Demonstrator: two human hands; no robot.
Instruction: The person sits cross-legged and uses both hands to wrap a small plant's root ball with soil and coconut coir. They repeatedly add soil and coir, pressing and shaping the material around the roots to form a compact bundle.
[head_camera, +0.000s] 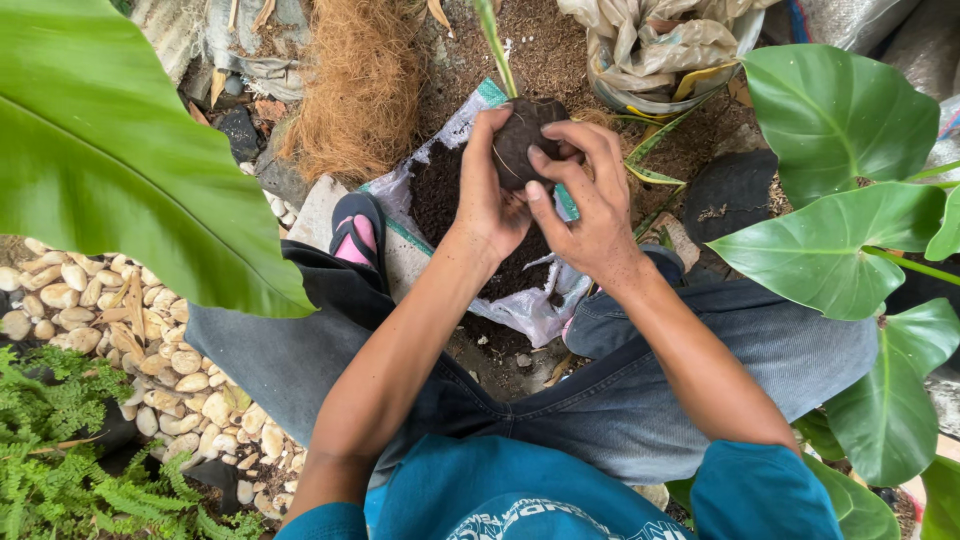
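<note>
My left hand (488, 195) and my right hand (590, 205) together clasp a dark round ball of soil (522, 135) with a thin green plant stem (495, 45) rising out of its top. The ball is held above an opened white plastic sack of dark soil (440, 190) that lies on the ground between my knees. My left fingers wrap the ball's left side; my right fingers press on its right side and front.
A heap of brown coconut fibre (360, 90) lies to the upper left. White pebbles (170, 360) and a fern (70, 450) are at left. Big green leaves (840, 240) crowd the right and upper left (120, 150). A crumpled sack (660, 45) sits behind.
</note>
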